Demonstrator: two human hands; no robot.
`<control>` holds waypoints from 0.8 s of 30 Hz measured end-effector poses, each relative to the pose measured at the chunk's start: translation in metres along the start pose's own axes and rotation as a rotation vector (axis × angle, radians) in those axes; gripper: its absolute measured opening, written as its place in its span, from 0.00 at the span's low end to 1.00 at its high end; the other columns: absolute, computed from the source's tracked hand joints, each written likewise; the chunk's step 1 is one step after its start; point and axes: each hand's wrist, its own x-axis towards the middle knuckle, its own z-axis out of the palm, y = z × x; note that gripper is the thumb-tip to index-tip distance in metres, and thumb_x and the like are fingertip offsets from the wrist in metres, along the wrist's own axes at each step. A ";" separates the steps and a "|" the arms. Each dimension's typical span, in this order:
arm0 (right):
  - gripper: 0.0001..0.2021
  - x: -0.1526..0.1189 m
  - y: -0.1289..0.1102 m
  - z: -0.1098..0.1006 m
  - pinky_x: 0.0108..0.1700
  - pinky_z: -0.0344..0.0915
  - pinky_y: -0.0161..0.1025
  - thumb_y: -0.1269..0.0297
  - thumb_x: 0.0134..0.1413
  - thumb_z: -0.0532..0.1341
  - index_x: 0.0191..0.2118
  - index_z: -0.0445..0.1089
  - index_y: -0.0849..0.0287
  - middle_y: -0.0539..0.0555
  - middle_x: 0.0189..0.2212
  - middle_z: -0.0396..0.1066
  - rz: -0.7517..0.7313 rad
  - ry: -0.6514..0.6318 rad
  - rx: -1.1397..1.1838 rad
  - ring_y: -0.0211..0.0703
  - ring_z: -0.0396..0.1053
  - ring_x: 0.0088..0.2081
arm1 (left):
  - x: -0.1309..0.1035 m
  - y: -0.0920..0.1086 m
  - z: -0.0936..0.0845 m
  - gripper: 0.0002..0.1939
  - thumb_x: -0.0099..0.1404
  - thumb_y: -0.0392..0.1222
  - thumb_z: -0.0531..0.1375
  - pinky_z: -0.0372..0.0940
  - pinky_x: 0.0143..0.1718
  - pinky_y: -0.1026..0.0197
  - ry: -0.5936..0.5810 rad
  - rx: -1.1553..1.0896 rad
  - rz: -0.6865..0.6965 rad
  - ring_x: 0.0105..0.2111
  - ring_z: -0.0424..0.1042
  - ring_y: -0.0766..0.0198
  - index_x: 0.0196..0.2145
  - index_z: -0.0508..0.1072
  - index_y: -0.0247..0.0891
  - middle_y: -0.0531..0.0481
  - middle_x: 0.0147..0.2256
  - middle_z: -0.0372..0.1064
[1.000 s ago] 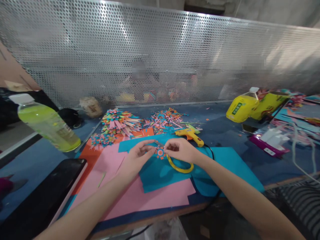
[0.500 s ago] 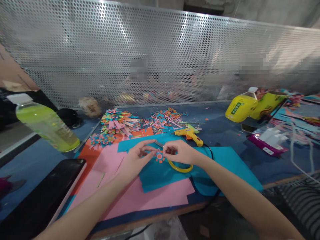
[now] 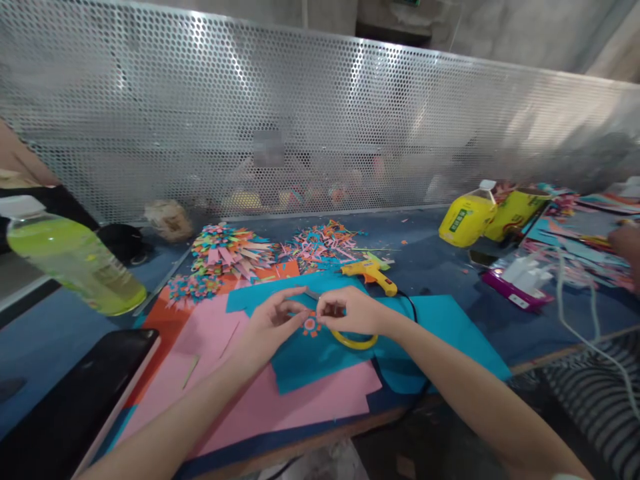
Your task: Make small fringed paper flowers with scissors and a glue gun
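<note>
Between my hands is a small coiled paper flower (image 3: pixel 311 325) with an orange-pink centre, a blue ring and orange tabs round its edge. My left hand (image 3: pixel 274 322) pinches its upper left side between thumb and forefinger. On its right, my right hand (image 3: pixel 350 311) has its fingertips closed at the flower's upper edge. Scissors with a yellow handle (image 3: pixel 356 343) lie beneath my right hand, which hides part of them. Under both hands are blue paper (image 3: pixel 305 370) and pink paper (image 3: pixel 280 410). A yellow glue gun (image 3: pixel 371 272) lies just beyond my right hand.
Fringed paper strips (image 3: pixel 225 247) and loose cut strips (image 3: pixel 323 241) are piled at the back. A green drink bottle (image 3: pixel 75 257) and a black case (image 3: pixel 80 400) are at left. Right stand a yellow jug (image 3: pixel 467 217) and a power strip (image 3: pixel 520 283); another person's hand (image 3: pixel 627 243) shows there.
The view has turned slightly right, so things sit further left. My fingers still pinch the flower; a pink loop at its top no longer shows. A person's hand has appeared at far right.
</note>
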 end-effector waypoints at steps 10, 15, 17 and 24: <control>0.04 -0.001 0.000 0.002 0.27 0.59 0.27 0.72 0.46 0.57 0.30 0.68 0.64 0.49 0.23 0.66 0.021 -0.011 0.013 0.30 0.61 0.24 | 0.001 0.004 0.002 0.24 0.49 0.45 0.64 0.65 0.28 0.63 0.048 -0.006 -0.025 0.25 0.71 0.64 0.44 0.65 0.35 0.51 0.26 0.72; 0.04 -0.002 -0.002 0.002 0.27 0.58 0.26 0.72 0.45 0.57 0.30 0.68 0.63 0.48 0.22 0.66 -0.002 -0.005 -0.015 0.30 0.61 0.24 | 0.001 0.000 -0.001 0.22 0.51 0.44 0.63 0.65 0.28 0.64 0.048 0.046 -0.020 0.24 0.70 0.66 0.44 0.66 0.35 0.53 0.26 0.71; 0.04 -0.002 -0.003 0.001 0.27 0.58 0.26 0.72 0.45 0.57 0.29 0.68 0.63 0.48 0.22 0.65 -0.006 0.002 -0.024 0.30 0.61 0.24 | 0.001 -0.001 -0.002 0.22 0.52 0.44 0.62 0.65 0.29 0.64 0.043 0.048 -0.018 0.25 0.71 0.66 0.45 0.66 0.36 0.53 0.26 0.71; 0.04 -0.002 -0.005 0.000 0.27 0.58 0.26 0.73 0.44 0.57 0.29 0.69 0.64 0.48 0.22 0.65 -0.003 0.009 -0.034 0.30 0.61 0.24 | 0.003 -0.002 -0.002 0.23 0.53 0.44 0.62 0.65 0.29 0.63 0.024 0.047 -0.027 0.24 0.71 0.66 0.46 0.64 0.36 0.53 0.26 0.70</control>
